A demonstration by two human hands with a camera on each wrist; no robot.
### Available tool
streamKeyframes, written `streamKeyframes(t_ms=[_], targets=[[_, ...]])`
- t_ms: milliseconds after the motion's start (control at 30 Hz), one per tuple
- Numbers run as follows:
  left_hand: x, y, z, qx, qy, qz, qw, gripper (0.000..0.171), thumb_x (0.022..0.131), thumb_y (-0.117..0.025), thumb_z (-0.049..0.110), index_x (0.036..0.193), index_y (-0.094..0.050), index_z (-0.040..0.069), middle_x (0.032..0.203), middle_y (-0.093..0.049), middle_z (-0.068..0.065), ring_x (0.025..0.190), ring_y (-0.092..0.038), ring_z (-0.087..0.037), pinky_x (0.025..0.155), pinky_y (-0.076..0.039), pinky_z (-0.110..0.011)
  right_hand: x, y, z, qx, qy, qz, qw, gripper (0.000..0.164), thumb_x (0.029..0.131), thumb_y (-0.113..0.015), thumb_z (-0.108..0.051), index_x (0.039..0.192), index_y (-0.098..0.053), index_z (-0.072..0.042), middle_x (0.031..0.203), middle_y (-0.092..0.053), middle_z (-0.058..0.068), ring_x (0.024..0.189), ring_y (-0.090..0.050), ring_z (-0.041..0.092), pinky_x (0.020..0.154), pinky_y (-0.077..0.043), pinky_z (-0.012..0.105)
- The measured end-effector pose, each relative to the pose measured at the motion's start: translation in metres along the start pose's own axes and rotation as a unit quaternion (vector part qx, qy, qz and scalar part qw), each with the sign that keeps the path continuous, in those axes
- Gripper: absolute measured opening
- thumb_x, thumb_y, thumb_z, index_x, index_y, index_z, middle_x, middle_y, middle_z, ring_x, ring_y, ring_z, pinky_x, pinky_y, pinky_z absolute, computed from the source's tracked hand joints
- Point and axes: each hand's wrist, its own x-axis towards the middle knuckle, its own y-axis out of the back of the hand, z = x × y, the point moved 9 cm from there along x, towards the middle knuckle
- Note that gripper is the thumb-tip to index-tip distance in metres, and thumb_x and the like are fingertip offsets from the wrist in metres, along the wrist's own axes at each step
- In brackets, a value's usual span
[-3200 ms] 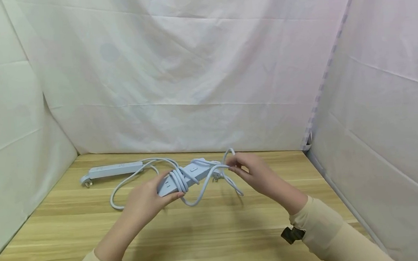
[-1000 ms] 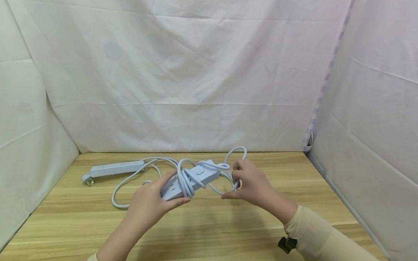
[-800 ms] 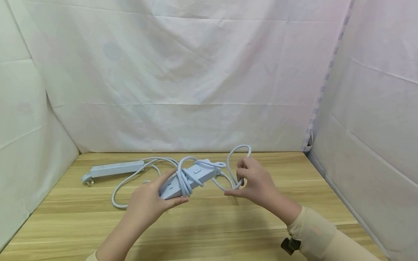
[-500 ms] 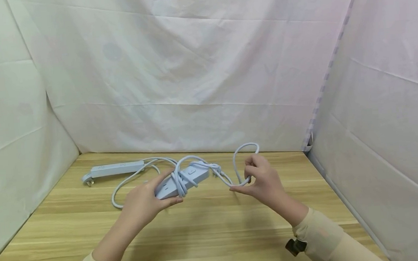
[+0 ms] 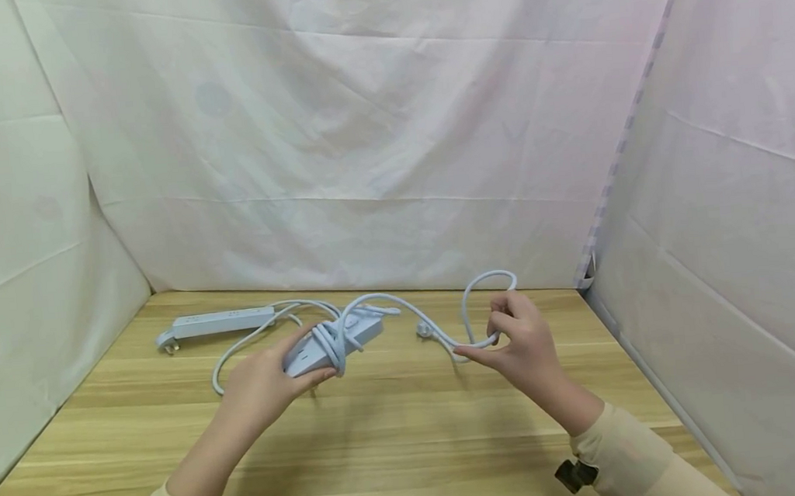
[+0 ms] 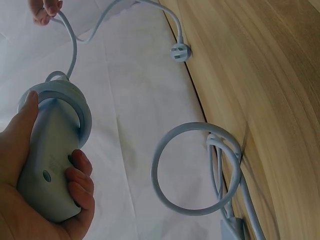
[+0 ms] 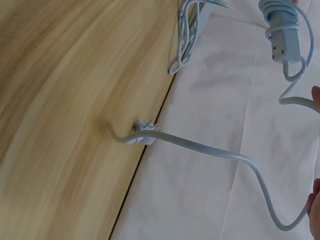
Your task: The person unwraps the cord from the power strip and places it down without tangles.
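My left hand [image 5: 257, 387] grips the near end of a pale power strip [image 5: 306, 358], its thumb and fingers curled round the body. Several turns of the strip's cord [image 5: 333, 346] are wound about its middle. A single length of cord [image 5: 412, 307] runs from there to my right hand [image 5: 524, 343], which pinches it between thumb and fingers. Past that pinch the cord bends up into a loop and back down. Its plug [image 6: 180, 52] hangs between the hands, low near the table in the head view. The palm hides part of the strip.
A second power strip [image 5: 221, 322] lies at the table's back left, with its plug [image 5: 166, 342] at the left end. Its loose cord [image 5: 219, 367] loops toward my left hand. White cloth [image 5: 332, 128] encloses the wooden table [image 5: 401, 466] at the back and sides.
My right hand has shifted right, drawing a longer stretch of cord off the strip. The plug has come away from the strip's far end. My left hand and strip have moved slightly left.
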Motion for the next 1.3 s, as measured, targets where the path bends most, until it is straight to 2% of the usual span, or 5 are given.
streamKeyframes(t_ms=[133, 433, 733, 967, 1300], targets=[[0.0, 0.005, -0.005, -0.006, 0.022, 0.006, 0.9997, 0.076, 0.077, -0.07, 0.065, 0.138, -0.057, 0.022, 0.097, -0.069, -0.014, 0.065, -0.056, -0.02, 0.052, -0.038, -0.034, -0.005, 0.005, 0.003, 0.004, -0.001, 0.011, 1.0, 0.054, 0.07, -0.085, -0.048, 0.062, -0.045, -0.012, 0.085, -0.048, 0.007, 0.073, -0.038, 0.021, 0.067, -0.033, 0.032], [-0.002, 0.013, -0.013, -0.019, 0.064, 0.015, 0.9976, 0.08, 0.075, -0.06, 0.078, 0.136, -0.056, 0.028, 0.099, -0.07, -0.015, 0.072, -0.059, -0.022, 0.053, -0.04, -0.035, -0.017, 0.006, 0.018, -0.019, -0.029, 0.0, 0.999, 0.053, 0.05, -0.097, -0.021, 0.062, -0.046, -0.011, 0.084, -0.047, 0.008, 0.072, -0.04, 0.019, 0.064, -0.035, 0.03], [-0.003, 0.012, -0.018, -0.012, 0.084, -0.004, 0.9964, 0.085, 0.076, -0.056, 0.079, 0.139, -0.053, 0.022, 0.108, -0.068, -0.017, 0.082, -0.062, -0.028, 0.058, -0.042, -0.038, -0.026, 0.002, 0.035, -0.024, -0.042, -0.003, 0.999, 0.052, 0.048, -0.097, -0.02, 0.061, -0.048, -0.01, 0.085, -0.048, 0.009, 0.071, -0.041, 0.02, 0.063, -0.036, 0.032], [-0.003, 0.011, -0.019, -0.021, 0.093, -0.017, 0.9953, 0.092, 0.075, -0.053, 0.083, 0.137, -0.057, 0.016, 0.125, -0.063, -0.015, 0.093, -0.062, -0.028, 0.064, -0.045, -0.04, -0.034, -0.013, 0.052, -0.068, -0.08, -0.059, 0.993, 0.054, 0.05, -0.098, -0.029, 0.062, -0.048, -0.013, 0.087, -0.048, 0.007, 0.072, -0.042, 0.019, 0.062, -0.04, 0.036], [-0.004, 0.014, -0.009, -0.025, 0.079, -0.001, 0.9965, 0.079, 0.074, -0.056, 0.082, 0.124, -0.065, 0.021, 0.082, -0.064, 0.001, 0.069, -0.053, -0.018, 0.054, -0.038, -0.033, -0.046, -0.039, 0.075, -0.079, -0.143, -0.131, 0.978, 0.05, 0.057, -0.093, -0.04, 0.066, -0.054, -0.011, 0.093, -0.051, 0.005, 0.076, -0.047, 0.021, 0.064, -0.043, 0.037]])
